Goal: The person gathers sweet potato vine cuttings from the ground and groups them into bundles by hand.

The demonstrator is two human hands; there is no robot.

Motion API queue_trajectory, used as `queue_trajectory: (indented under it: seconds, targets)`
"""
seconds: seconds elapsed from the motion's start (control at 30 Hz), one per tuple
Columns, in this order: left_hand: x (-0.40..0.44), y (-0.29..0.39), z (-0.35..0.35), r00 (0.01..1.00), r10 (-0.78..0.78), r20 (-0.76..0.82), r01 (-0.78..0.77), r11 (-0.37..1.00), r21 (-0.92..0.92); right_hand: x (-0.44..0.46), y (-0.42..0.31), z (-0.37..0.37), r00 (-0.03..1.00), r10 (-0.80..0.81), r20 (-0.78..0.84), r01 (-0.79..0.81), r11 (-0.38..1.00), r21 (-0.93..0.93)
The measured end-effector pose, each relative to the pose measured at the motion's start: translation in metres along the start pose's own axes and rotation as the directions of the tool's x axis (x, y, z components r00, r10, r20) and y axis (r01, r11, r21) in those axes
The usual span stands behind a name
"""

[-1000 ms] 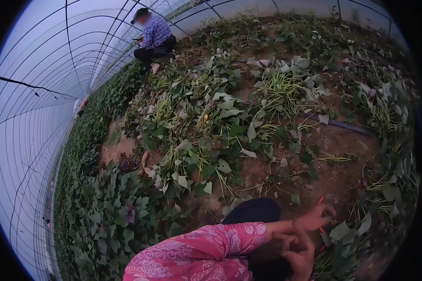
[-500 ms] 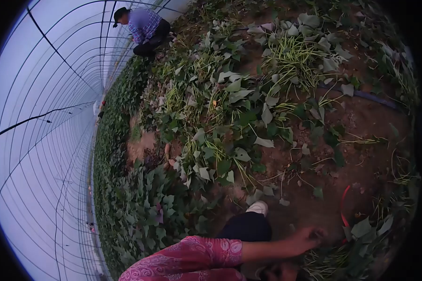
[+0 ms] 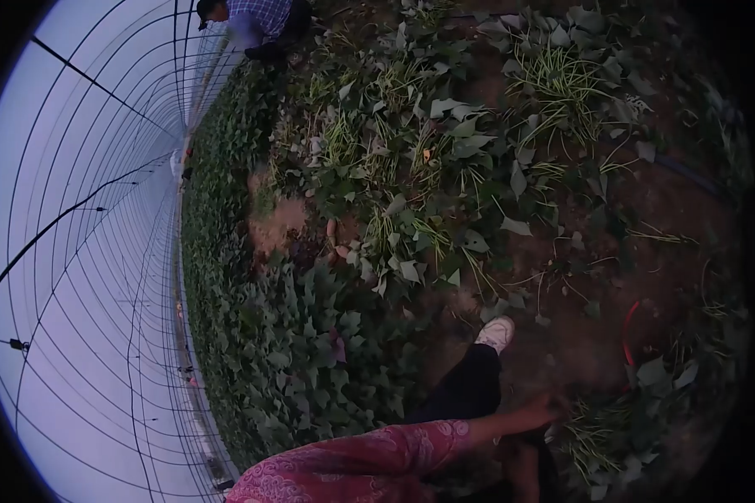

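Note:
My right hand [image 3: 547, 409] reaches low over the soil from a pink patterned sleeve [image 3: 369, 457]. Its fingers look curled, right beside the cut ends of a bundle of leafy green stems [image 3: 591, 444]; dimness and blur hide what is in them. Below it in the head view, my left hand [image 3: 524, 471] is mostly in shadow, close to the same bundle, and its fingers cannot be made out. A thin red strip [image 3: 628, 335] lies on the ground by the bundle's leaves. My white shoe [image 3: 497, 333] rests on bare soil beyond the arm.
Piles of cut stems [image 3: 562, 88] and loose leaves cover the ground ahead. A dense bed of leafy vines [image 3: 302, 360] grows alongside. Another person [image 3: 264, 25] crouches farther off. A dark hose [image 3: 688, 174] crosses the soil. The hooped greenhouse wall [image 3: 84, 251] rises at left.
The view has shifted, so the plants, shoe and crouching person sit elsewhere in it. My right hand has come closer to the cut ends of the stem bundle.

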State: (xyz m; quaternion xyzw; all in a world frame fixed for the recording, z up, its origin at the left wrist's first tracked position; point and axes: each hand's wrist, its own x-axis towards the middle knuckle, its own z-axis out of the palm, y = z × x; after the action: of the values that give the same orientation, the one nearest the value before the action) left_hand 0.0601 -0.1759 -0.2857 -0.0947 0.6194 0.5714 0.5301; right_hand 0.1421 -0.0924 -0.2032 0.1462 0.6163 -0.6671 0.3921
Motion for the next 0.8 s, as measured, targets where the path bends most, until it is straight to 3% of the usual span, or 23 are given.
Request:
queue_trajectory:
  seconds: [0.07,0.13,0.17,0.23,0.27,0.33,0.47,0.53,0.57,0.63,0.67,0.73,0.77,0.8]
  targets:
    - [-0.021,-0.027,-0.01,0.997,-0.07,-0.03,0.069,0.997,-0.017,-0.01,0.025,0.018,0.999,0.038,-0.017,-0.039,0.998,-0.05]
    - [-0.067,-0.032,-0.029,0.997,-0.058,-0.053,0.059,0.998,0.003,-0.024,0.024,0.037,0.96,0.204,-0.192,-0.172,0.97,0.171]
    - [-0.092,-0.03,-0.038,0.999,-0.028,-0.041,0.029,0.999,0.029,-0.034,0.01,0.046,0.961,0.193,-0.197,-0.162,0.973,0.164]
    - [-0.162,0.062,-0.055,0.992,-0.127,0.012,0.126,0.99,0.057,-0.059,-0.029,0.064,0.952,0.06,-0.299,-0.019,0.99,0.137]
    - [-0.178,0.052,-0.063,0.988,-0.152,0.003,0.152,0.988,0.018,-0.071,-0.029,0.07,0.947,0.055,-0.316,-0.016,0.992,0.126]
    - [-0.209,0.051,-0.085,0.982,-0.182,-0.04,0.181,0.983,-0.018,-0.086,-0.022,0.085,0.906,0.264,-0.331,-0.111,0.903,0.415]
    - [-0.267,0.095,-0.125,0.973,-0.016,-0.228,0.005,0.999,-0.051,-0.13,-0.095,0.09,0.859,0.163,-0.484,-0.024,0.96,0.28]
    - [-0.288,0.118,-0.138,0.951,0.001,-0.31,-0.005,1.0,-0.013,-0.153,-0.141,0.082,0.823,0.222,-0.523,-0.14,0.971,0.192]
    - [-0.301,0.141,-0.145,0.94,0.022,-0.342,-0.013,1.0,0.027,-0.161,-0.145,0.076,0.811,0.202,-0.55,-0.129,0.977,0.17]
    - [-0.315,0.15,-0.164,0.934,0.086,-0.348,-0.038,0.989,0.143,-0.17,-0.131,0.067,0.766,-0.022,-0.643,-0.103,0.982,-0.157]
    - [-0.32,0.152,-0.176,0.941,0.057,-0.334,-0.008,0.989,0.146,-0.167,-0.111,0.056,0.752,-0.024,-0.658,-0.112,0.98,-0.163]
    - [-0.342,0.184,-0.189,0.934,-0.082,-0.348,0.123,0.988,0.097,-0.169,-0.074,0.04,0.718,0.131,-0.684,-0.009,0.984,0.178]
    - [-0.358,0.207,-0.191,0.907,-0.192,-0.374,0.22,0.975,0.035,-0.188,-0.095,0.042,0.707,0.139,-0.694,-0.02,0.984,0.177]
    - [-0.362,0.201,-0.203,0.905,-0.036,-0.424,0.144,0.963,0.227,-0.203,-0.157,0.043,0.708,0.189,-0.681,-0.038,0.973,0.23]
